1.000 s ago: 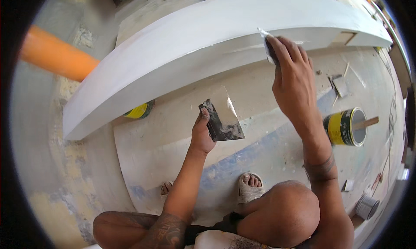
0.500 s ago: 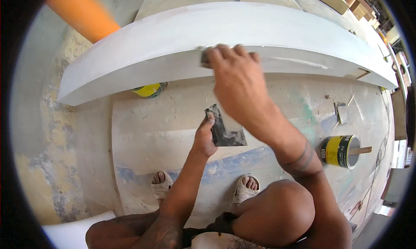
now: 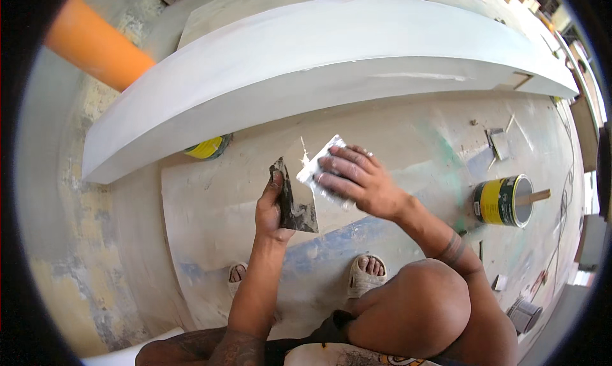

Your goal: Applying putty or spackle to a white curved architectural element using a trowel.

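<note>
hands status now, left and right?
Left hand: closed on a dark putty board.
Right hand: fingers pressed on a pale scraper blade, holding it against the board.

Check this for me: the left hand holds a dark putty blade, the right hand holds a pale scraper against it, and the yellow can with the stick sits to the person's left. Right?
Not quite. The head view shows the yellow can with the stick on the person's right. The left hand does hold the dark putty blade, and the right hand the pale scraper.

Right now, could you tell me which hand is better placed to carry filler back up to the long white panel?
Probably the right hand: it grips the light scraper blade and lies nearer the long white panel. The left hand holds the dark putty board lower down, serving as the palette.
</note>
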### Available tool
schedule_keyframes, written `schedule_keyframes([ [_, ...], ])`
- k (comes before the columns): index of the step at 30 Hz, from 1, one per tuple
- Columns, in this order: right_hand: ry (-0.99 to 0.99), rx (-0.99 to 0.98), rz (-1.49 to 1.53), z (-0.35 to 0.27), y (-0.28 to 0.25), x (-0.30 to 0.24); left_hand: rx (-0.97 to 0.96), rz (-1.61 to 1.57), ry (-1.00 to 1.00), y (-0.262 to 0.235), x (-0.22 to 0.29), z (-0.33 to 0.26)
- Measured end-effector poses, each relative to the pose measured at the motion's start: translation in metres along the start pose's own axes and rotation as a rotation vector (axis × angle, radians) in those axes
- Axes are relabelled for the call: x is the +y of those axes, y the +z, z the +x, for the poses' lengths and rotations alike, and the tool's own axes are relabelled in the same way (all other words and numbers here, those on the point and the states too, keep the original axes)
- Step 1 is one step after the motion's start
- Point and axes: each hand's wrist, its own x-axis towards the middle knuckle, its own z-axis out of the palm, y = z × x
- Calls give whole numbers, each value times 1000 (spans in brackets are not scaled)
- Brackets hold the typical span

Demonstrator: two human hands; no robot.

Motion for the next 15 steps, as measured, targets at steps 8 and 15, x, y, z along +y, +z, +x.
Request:
schedule_keyframes([
  [8,686,862,15,-59,5,113,-364,-193,-201,15,7,23],
  [15,1086,1438,108,-141,-98,247,-312,-85,-228,17,-11,23],
])
